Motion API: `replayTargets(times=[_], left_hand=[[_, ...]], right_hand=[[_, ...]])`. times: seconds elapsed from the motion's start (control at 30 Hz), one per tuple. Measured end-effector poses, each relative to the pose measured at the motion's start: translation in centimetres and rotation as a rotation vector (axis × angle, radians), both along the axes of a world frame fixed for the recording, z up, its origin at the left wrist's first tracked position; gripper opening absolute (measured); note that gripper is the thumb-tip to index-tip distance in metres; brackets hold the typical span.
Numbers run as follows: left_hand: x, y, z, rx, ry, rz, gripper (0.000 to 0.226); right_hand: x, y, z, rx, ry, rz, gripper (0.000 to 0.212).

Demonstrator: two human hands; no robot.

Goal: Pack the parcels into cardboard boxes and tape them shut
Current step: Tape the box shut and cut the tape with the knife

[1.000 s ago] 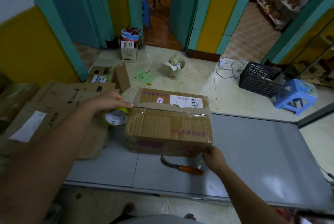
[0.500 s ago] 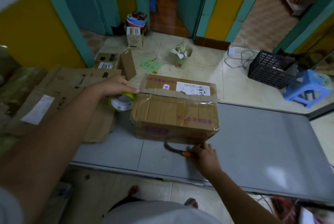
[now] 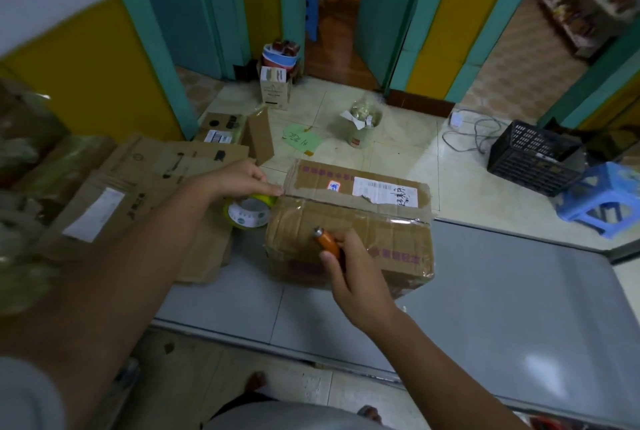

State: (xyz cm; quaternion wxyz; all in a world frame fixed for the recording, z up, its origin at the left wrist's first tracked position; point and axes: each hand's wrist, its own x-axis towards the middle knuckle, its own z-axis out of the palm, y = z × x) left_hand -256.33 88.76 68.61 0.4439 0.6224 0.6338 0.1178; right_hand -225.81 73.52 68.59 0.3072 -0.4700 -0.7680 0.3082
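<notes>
A sealed cardboard box (image 3: 349, 232) is seen lying on a grey table (image 3: 502, 291), near its far left part. The box top is covered with glossy clear tape, and a white shipping label (image 3: 384, 192) with handwriting is stuck on the far flap.

At the left end of the box, a roll of tape (image 3: 247, 213) with a yellow-green rim is grasped from above by the left hand (image 3: 239, 180). Its fingertips are placed at the top left edge of the box, and the roll is held just beside that end.

A knife (image 3: 327, 244) is clenched in the right hand (image 3: 353, 270) above the near side of the box. Only its orange handle with a metal end is shown; the blade is hidden by the hand.

Flattened cardboard (image 3: 138, 187) is piled on the left of the table. On the tiled floor beyond are found a green paper note (image 3: 301, 138), a pale tub (image 3: 362, 124) stuffed with scraps, a small carton (image 3: 275, 88), a black plastic crate (image 3: 533, 159) and a blue stool (image 3: 602, 197).
</notes>
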Motion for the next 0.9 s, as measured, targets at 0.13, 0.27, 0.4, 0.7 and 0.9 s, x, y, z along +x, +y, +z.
replayTargets(times=[0.13,0.27,0.4,0.7,0.9], left_hand=[[-0.3,-0.6,0.0,-0.024,-0.073,-0.039,0.071],[0.4,-0.5,0.7,0.042,-0.027,-0.120,0.085],[1.3,-0.5,1.5,-0.019,0.002,-0.207,0.075],[4.6,-5.5,2.4,-0.049,-0.103,-0.022,0.075],[10.5,-10.9,-0.4,0.022,-0.231,0.117,0.091]], right_hand=[[-0.8,-0.4,0.0,-0.028,-0.001,-0.110,0.038],[-0.1,-0.7,0.4,-0.195,0.032,-0.077,0.029],[0.1,-1.4,-1.1,-0.301,0.079,-0.001,0.044],[6.3,1.1,-1.2,-0.174,0.030,-0.087,0.032],[12.0,3.4,-1.9,-0.158,-0.053,-0.133,0.020]])
